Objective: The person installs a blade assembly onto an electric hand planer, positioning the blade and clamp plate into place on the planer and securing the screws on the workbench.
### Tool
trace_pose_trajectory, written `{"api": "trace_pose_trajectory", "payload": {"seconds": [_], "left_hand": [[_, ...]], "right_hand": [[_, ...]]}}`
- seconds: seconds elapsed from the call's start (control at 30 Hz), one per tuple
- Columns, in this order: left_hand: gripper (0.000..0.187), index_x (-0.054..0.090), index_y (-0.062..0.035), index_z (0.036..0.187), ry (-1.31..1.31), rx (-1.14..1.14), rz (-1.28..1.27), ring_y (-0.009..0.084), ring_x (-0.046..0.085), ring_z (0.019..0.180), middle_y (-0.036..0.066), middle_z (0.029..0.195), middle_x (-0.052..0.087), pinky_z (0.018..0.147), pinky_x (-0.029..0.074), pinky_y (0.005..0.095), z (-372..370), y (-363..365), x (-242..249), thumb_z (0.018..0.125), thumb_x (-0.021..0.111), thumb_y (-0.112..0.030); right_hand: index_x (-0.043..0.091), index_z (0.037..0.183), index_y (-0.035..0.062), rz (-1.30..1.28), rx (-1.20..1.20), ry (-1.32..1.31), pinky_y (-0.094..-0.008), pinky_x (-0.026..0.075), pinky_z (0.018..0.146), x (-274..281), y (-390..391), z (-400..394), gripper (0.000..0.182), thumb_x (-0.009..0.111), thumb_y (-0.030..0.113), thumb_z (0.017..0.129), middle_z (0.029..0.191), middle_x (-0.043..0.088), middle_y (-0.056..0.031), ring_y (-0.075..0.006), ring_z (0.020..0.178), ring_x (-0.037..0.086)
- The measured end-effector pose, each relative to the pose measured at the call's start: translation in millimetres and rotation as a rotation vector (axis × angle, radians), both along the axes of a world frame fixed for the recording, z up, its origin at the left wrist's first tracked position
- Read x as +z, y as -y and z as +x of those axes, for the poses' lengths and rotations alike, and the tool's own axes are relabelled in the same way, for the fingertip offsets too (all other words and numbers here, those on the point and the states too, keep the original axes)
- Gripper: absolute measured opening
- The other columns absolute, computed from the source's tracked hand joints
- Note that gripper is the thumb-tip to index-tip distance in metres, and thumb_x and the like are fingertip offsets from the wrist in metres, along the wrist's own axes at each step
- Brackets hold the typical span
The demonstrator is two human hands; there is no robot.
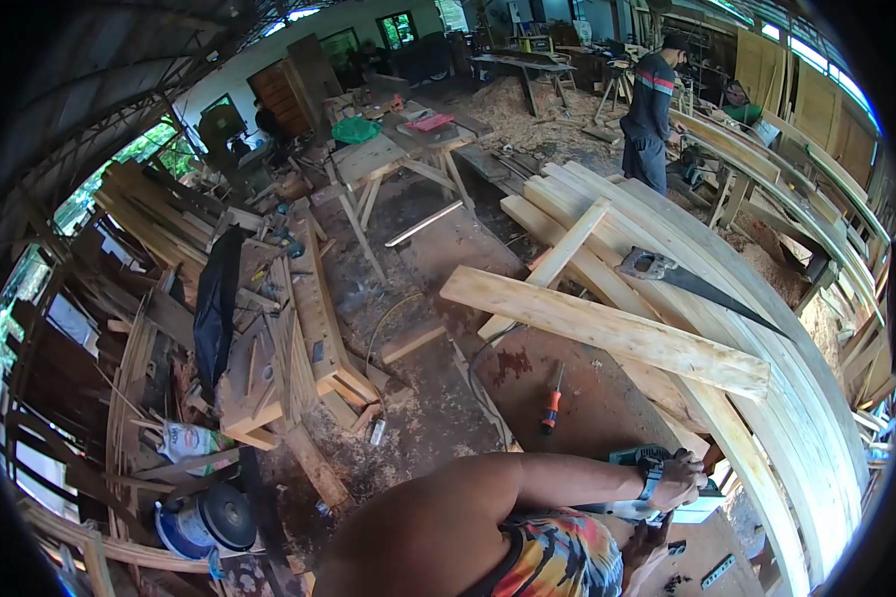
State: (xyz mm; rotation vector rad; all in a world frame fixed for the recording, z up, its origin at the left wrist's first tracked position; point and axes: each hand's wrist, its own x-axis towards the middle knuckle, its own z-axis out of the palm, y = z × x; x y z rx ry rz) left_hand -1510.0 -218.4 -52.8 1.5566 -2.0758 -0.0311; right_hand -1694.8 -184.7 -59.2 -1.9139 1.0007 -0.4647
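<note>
My left hand [679, 481], with a watch on its wrist, is closed on a teal power tool [639, 455] at the lower right. The tool's exact kind is mostly hidden by my arm and hand. Just below, my right hand [647, 545] is close against the tool's underside; its fingers are partly hidden, and I cannot make out what they hold. Beneath is a brown board surface [607, 423], where an orange-handled screwdriver [552, 411] lies. A small perforated strip [718, 570] lies near my right hand.
Long pale planks [707, 259] are stacked at the right, with a handsaw [702, 282] and a loose board [607, 330] across them. A person [650, 119] stands farther back. A wooden workbench [373, 161] stands behind; lumber and a round-topped machine [226, 515] are at left.
</note>
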Motion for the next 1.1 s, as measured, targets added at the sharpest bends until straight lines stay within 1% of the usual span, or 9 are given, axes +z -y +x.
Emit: {"api": "trace_pose_trajectory", "payload": {"seconds": [0.17,0.27,0.47,0.57,0.67,0.77,0.87,0.97,1.1], "left_hand": [[0.012,0.074,-0.0168,0.069,-0.194,-0.037,-0.101,0.0281,0.057,0.108,0.006,0.096,0.066,0.096,0.041,0.0486,3,-10,13,0.067,0.07,-0.028],[0.011,0.076,-0.0167,0.072,-0.052,0.039,0.064,0.0281,0.057,0.108,0.007,0.098,0.066,0.096,0.041,0.0481,2,-6,21,0.068,0.071,-0.026],[0.012,0.075,-0.0152,0.077,-0.067,-0.09,0.075,0.0292,0.054,0.106,0.007,0.098,0.065,0.09,0.043,0.0484,8,-1,10,0.066,0.076,-0.02],[0.012,0.075,-0.0152,0.077,-0.139,-0.078,0.025,0.0299,0.053,0.105,0.008,0.097,0.064,0.089,0.043,0.0486,6,0,7,0.066,0.076,-0.02],[0.014,0.075,-0.012,0.079,-0.106,-0.041,0.097,0.0331,0.056,0.109,0.012,0.102,0.065,0.097,0.043,0.0468,5,0,13,0.068,0.072,-0.021],[0.015,0.074,-0.0107,0.079,-0.076,-0.077,0.072,0.0334,0.056,0.108,0.013,0.1,0.065,0.096,0.043,0.0476,6,0,9,0.069,0.071,-0.02],[0.012,0.071,-0.0091,0.077,-0.05,-0.139,0.119,0.0329,0.057,0.105,0.013,0.097,0.064,0.095,0.043,0.0475,13,-15,42,0.072,0.069,-0.019],[0.011,0.069,-0.0085,0.073,-0.169,-0.043,0.007,0.033,0.057,0.103,0.013,0.093,0.063,0.094,0.043,0.0476,5,-6,20,0.072,0.068,-0.019],[0.01,0.068,-0.0085,0.078,-0.085,-0.098,0.074,0.0326,0.057,0.101,0.012,0.09,0.063,0.093,0.042,0.047,7,2,12,0.072,0.067,-0.017]], "right_hand": [[0.044,0.141,-0.0041,0.003,0.077,-0.008,-0.0424,0.05,0.064,8,-1,2,0.056,0.063,0.016,0.092,0.079,0.071,-0.0219,-0.0314,0.066,0.067],[0.04,0.146,-0.0039,0.006,0.115,-0.007,-0.0412,0.051,0.064,10,0,3,0.062,0.063,0.015,0.091,0.08,0.072,-0.021,-0.0289,0.067,0.068],[0.032,0.154,-0.0036,0.002,0.167,-0.012,-0.0386,0.053,0.066,14,0,5,0.075,0.064,0.014,0.089,0.083,0.074,-0.0191,-0.024,0.069,0.069],[0.022,0.157,-0.002,0.059,0.225,-0.016,-0.0404,0.054,0.067,13,7,5,0.082,0.063,0.012,0.088,0.086,0.073,-0.0253,-0.0327,0.072,0.073],[0.027,0.155,-0.0023,0.006,0.205,0.024,-0.0405,0.055,0.069,27,2,8,0.078,0.064,0.011,0.088,0.087,0.074,-0.0249,-0.0335,0.074,0.073],[0.029,0.154,-0.0025,-0.049,0.203,-0.001,-0.041,0.056,0.07,20,4,5,0.077,0.066,0.011,0.088,0.088,0.074,-0.0251,-0.0351,0.076,0.074],[0.026,0.157,-0.0015,-0.051,0.264,-0.02,-0.0412,0.056,0.071,12,13,2,0.081,0.067,0.013,0.088,0.09,0.075,-0.0248,-0.0362,0.078,0.075],[0.031,0.156,-0.0024,-0.008,0.207,-0.039,-0.0378,0.054,0.064,5,14,5,0.083,0.07,0.012,0.085,0.079,0.073,-0.0179,-0.0239,0.065,0.069],[0.034,0.154,-0.001,0.017,0.188,-0.064,-0.0419,0.057,0.071,17,11,7,0.076,0.068,0.015,0.088,0.092,0.075,-0.0236,-0.036,0.08,0.075]]}}
